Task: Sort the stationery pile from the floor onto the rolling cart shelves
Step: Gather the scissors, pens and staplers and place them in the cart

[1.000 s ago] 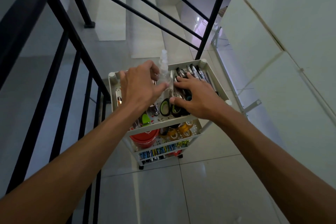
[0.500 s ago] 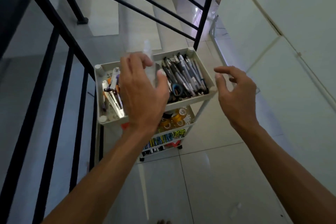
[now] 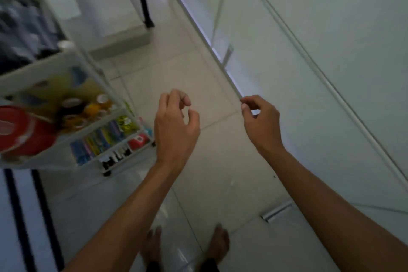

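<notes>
The white rolling cart (image 3: 72, 62) stands at the left edge, blurred by camera motion. Its top shelf holds dark pens and scissors, its middle shelf tape rolls (image 3: 88, 110) and a red container (image 3: 19, 130), and its lower shelf colourful small items (image 3: 103, 141). My left hand (image 3: 176, 126) hovers to the right of the cart, off it, fingers loosely curled and holding nothing. Further right, near the wall, my right hand (image 3: 260, 121) also holds nothing, its fingers bent and apart. No stationery lies on the floor in view.
Pale glossy floor tiles (image 3: 220, 172) stretch ahead. A white wall (image 3: 320, 51) runs along the right. A black railing post (image 3: 143, 2) and a step edge stand at the top. Black railing bars (image 3: 19, 216) are at the lower left. My bare feet (image 3: 218, 243) show at the bottom.
The view has swung right and down, sending the cart to the left edge. Both hands have left the cart's top shelf and now hang open over the floor.
</notes>
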